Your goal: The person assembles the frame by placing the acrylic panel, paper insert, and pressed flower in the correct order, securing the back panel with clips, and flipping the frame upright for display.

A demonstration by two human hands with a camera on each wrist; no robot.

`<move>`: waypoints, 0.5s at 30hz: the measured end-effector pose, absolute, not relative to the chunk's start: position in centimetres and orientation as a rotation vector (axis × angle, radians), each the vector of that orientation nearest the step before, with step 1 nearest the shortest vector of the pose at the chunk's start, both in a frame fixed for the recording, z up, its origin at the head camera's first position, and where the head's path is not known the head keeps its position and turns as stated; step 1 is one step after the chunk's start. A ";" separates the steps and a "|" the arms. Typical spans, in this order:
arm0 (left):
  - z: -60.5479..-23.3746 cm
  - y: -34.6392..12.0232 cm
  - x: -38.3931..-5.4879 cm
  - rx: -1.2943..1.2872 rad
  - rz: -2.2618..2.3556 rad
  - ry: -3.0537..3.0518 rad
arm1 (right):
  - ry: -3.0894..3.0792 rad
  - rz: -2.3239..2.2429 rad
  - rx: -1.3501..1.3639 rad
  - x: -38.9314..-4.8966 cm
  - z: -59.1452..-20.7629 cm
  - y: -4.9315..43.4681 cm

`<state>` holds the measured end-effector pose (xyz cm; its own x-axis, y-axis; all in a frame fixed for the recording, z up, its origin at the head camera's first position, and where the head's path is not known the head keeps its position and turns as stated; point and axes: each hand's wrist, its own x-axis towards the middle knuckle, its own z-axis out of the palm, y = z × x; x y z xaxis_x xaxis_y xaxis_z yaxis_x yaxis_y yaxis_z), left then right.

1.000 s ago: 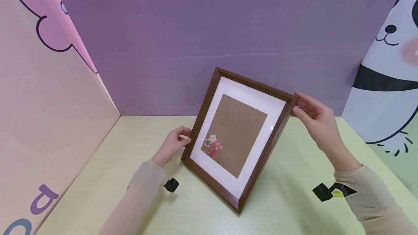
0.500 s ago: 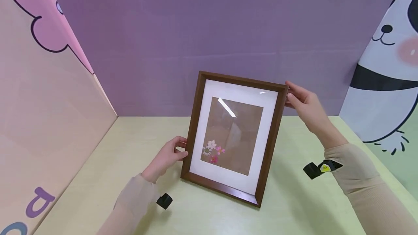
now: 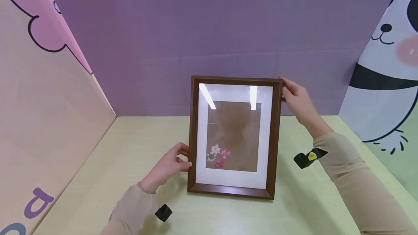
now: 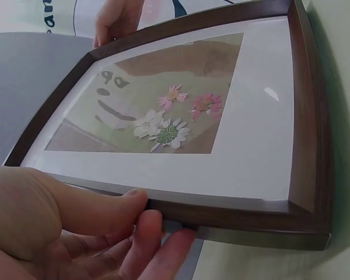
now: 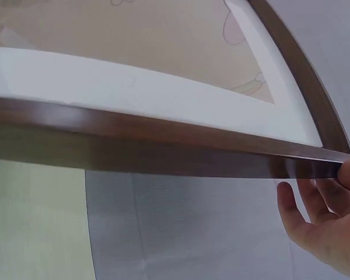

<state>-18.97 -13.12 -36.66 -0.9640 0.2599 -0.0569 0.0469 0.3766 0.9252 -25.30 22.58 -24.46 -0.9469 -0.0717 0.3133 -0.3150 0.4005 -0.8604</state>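
A brown picture frame (image 3: 277, 137) stands nearly upright, facing me, with a white mat and a brown picture of pink and white flowers (image 3: 219, 155) low on its left. My left hand (image 3: 168, 164) pinches the frame's left side low down; in the left wrist view the thumb (image 4: 105, 204) lies along the front edge with the fingers behind. At the top right corner, my right hand (image 3: 298, 100) grips the frame between thumb and fingers. The right wrist view shows that hand (image 5: 329, 219) at the corner, partly cut off. The frame's back is hidden.
The pale wooden table (image 3: 137, 148) lies beneath. A purple cloth backdrop (image 3: 228, 28) rises behind it. Cartoon-printed panels stand at the sides, one on the left (image 3: 58, 93) and a panda panel (image 3: 382, 68) on the right. Light streaks reflect off the glass.
The frame has turned counterclockwise from a strong tilt to nearly upright. My right hand has moved left and up with its corner; my left hand has dropped lower. Both hands keep their hold.
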 end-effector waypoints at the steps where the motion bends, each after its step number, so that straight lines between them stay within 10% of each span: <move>1: -36.6 -13.1 -18.9 0.271 1.632 2.443 | -2.429 1.574 0.336 -25.4 -24.5 22.5; 15: -37.0 -13.3 -18.8 0.418 1.630 2.349 | -2.433 1.500 0.290 -25.8 -24.8 22.7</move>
